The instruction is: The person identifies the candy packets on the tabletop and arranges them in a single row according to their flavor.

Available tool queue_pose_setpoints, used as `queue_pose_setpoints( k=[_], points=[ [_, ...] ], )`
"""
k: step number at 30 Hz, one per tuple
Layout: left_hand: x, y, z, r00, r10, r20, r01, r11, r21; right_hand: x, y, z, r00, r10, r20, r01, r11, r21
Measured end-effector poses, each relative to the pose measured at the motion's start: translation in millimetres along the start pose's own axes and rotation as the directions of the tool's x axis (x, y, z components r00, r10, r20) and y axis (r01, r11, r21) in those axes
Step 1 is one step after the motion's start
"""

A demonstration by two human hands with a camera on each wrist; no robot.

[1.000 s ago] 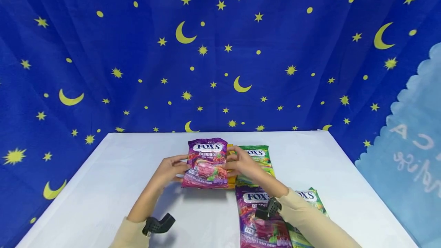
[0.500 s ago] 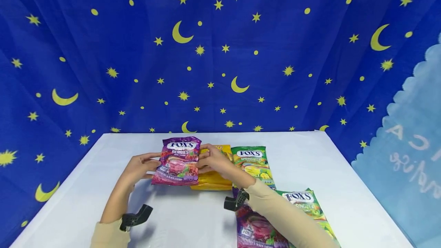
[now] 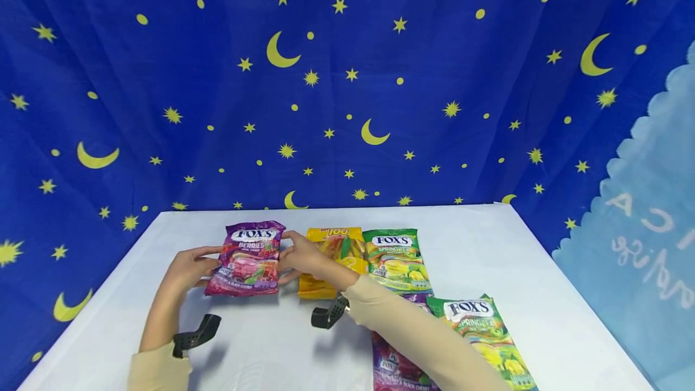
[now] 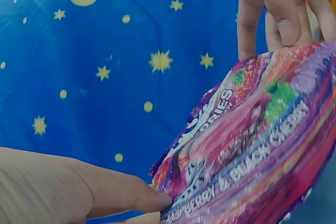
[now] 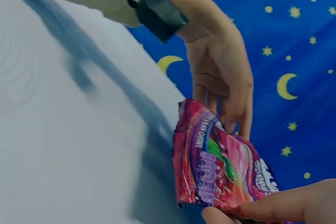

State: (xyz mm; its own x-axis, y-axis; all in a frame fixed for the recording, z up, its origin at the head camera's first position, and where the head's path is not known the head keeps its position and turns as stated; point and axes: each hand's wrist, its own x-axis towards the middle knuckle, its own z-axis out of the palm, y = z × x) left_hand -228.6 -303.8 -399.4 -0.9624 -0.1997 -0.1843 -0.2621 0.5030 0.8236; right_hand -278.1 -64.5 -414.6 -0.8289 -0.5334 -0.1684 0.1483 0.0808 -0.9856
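A purple Fox's Berries candy bag [image 3: 247, 258] is held between both hands at the left of the table, its printed front facing me. My left hand [image 3: 187, 270] grips its left edge, thumb on the front in the left wrist view. On the opposite edge my right hand [image 3: 304, 258] pinches the bag, thumb in front and fingers behind. Behind the right wrist lies a yellow candy bag [image 3: 336, 246], partly covered. Beside that is a green Fox's Spring Tea bag [image 3: 395, 261].
A second purple bag [image 3: 388, 355] lies nearer me, mostly hidden under the right sleeve [image 3: 418, 333]. Next to it is another green bag [image 3: 483, 336]. A blue star-and-moon cloth [image 3: 336, 89] hangs behind the white table [image 3: 260, 355].
Both hands have carried the purple bag leftward, off the front of the yellow bag. The yellow bag and the first green bag show more now. The view has shifted slightly.
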Motion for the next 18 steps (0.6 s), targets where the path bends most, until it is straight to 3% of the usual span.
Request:
queue_pose_setpoints(
  k=[5, 9, 18],
  points=[
    [5.7, -9.9, -6.4, 0.995, -0.054, -0.085, 0.059, 0.996, 0.061, 8.0, 3.2, 21.0, 0.998, 0.004, -0.056, -0.006, 0.999, -0.036],
    [6.3, -15.7, -10.2, 0.988, -0.041, -0.146, 0.057, 0.993, 0.106, 12.9, 4.9, 34.3, 0.997, 0.01, -0.079, -0.015, 0.999, -0.053],
    [3.8, -20.8, -11.7, 0.979, 0.013, -0.204, 0.024, 0.983, 0.18, 18.9, 12.3, 47.3, 0.992, 0.016, -0.122, -0.025, 0.997, -0.074]
  ],
)
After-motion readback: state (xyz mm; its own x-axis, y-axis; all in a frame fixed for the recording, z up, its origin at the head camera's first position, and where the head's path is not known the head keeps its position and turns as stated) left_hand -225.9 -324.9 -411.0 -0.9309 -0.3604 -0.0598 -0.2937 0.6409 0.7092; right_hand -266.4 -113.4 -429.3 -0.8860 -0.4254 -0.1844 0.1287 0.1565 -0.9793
